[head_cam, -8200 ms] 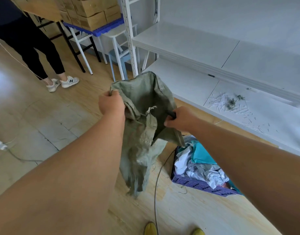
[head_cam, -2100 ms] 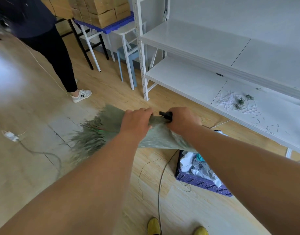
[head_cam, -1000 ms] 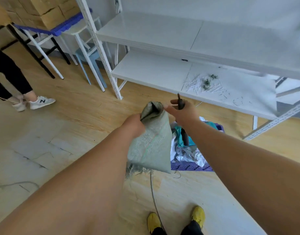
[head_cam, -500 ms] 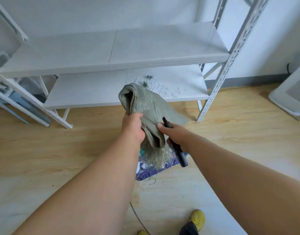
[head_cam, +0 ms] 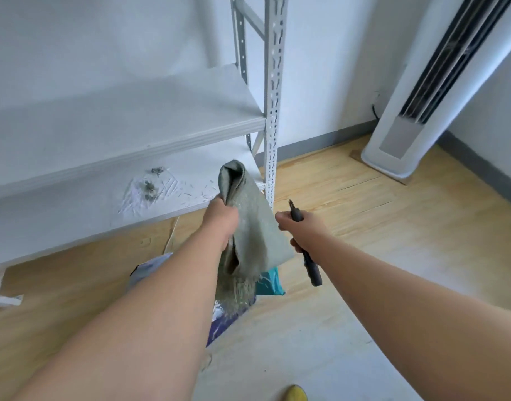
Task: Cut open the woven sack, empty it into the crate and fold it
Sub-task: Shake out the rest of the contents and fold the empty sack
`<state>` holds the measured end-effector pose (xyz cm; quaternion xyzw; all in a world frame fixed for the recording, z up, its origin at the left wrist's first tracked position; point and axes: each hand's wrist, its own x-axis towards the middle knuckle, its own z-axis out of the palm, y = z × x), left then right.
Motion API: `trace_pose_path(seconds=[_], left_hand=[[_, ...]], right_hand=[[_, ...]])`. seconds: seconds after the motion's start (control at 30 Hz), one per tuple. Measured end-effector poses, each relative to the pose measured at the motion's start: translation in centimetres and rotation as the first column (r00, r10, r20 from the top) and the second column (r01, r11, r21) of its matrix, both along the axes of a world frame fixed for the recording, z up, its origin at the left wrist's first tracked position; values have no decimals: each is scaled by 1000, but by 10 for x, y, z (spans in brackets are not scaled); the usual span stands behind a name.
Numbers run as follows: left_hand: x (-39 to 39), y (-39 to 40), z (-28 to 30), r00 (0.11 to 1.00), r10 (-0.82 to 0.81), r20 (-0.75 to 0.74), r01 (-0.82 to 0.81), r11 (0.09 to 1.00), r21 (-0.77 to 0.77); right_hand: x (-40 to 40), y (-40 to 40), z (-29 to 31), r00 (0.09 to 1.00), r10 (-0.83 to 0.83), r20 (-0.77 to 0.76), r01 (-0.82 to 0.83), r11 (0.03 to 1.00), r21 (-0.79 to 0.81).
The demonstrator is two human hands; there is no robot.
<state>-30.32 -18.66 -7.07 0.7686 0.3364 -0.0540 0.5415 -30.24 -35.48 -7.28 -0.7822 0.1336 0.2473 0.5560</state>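
Far left to centre: white rack (head_cam: 127, 134), lower shelf w/ scattered staples/scrap (head_cam: 150, 186). Near centre-left: crate (head_cam: 219, 322), purple, mostly hidden behind L forearm, some white and teal stuff (head_cam: 270, 282) showing at its far side. L hand (head_cam: 221, 219) is closed in a fist round the sack (head_cam: 248, 227), gripping it at its left edge, above the crate. Sack: grey-green woven, limp and flat, folded over on itself into a narrow bundle, top fold poking up past the fist, frayed threads hanging at the bottom edge just over the crate; looks empty, no bulge. R hand (head_cam: 299, 228), just right of sack and not touching it, is wrapped round a dark cutter (head_cam: 305, 247), tip pointing up/far, handle end hanging below the fist; blade state too small to tell. Far right: white floor AC unit (head_cam: 422, 96) against wall. Judgement: cutting and emptying look done, fold partly made, needs tidying/finishing. Risks: one-hand grip on slippery weave, so fold could slump open or sack drop into crate; cutter in R hand close to sack and L wrist, so bringing R hand in to help fold could snag fabric or nick skin; frayed threads could catch on crate rim or cutter tip.
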Motion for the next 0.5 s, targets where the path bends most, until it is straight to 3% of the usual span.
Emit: trace_pose_path(seconds=[0.07,0.17,0.37,0.5], left_hand=[[25,-27,1,1000,-29,-6,29,999,-45],[58,-63,3,998,59,15,-55,982,-183],[140,-114,-18,977,186,106,-125,896,-427],[195,-142,-18,975,168,143,-86,887,-453]], right_hand=[[17,-17,3,996,-59,71,58,998,12],[45,-37,4,989,-130,66,130,991,-1],[106,-61,-14,924,-295,-244,296,955,-36],[152,-80,-5,819,-338,-464,404,913,47]])
